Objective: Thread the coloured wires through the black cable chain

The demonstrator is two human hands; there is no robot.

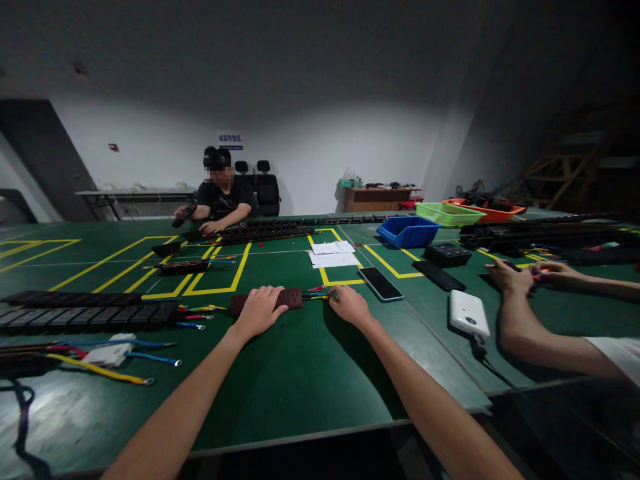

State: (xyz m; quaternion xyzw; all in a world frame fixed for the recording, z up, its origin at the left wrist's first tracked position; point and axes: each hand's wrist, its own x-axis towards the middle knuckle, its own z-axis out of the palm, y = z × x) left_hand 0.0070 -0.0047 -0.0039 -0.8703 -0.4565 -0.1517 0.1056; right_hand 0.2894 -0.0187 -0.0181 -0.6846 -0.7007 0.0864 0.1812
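Note:
A dark red socket strip (295, 299) lies crosswise on the green table in front of me. My left hand (260, 311) rests over its middle, fingers on top and thumb toward the right, gripping it. Thin red, blue, green and yellow wires (315, 294) come out of its right end. At the ends of those wires is my right hand (349, 305), its fingers pinched together on them. The wire tips are hidden by the fingers.
Black socket strips (90, 317) with lugged wires lie left. Beyond are papers (334, 255), a phone (381, 284), a blue bin (409, 231) and a black box (447, 254). A white device (469, 313) and a co-worker's hands (515, 277) are right. Another person (223, 200) sits opposite.

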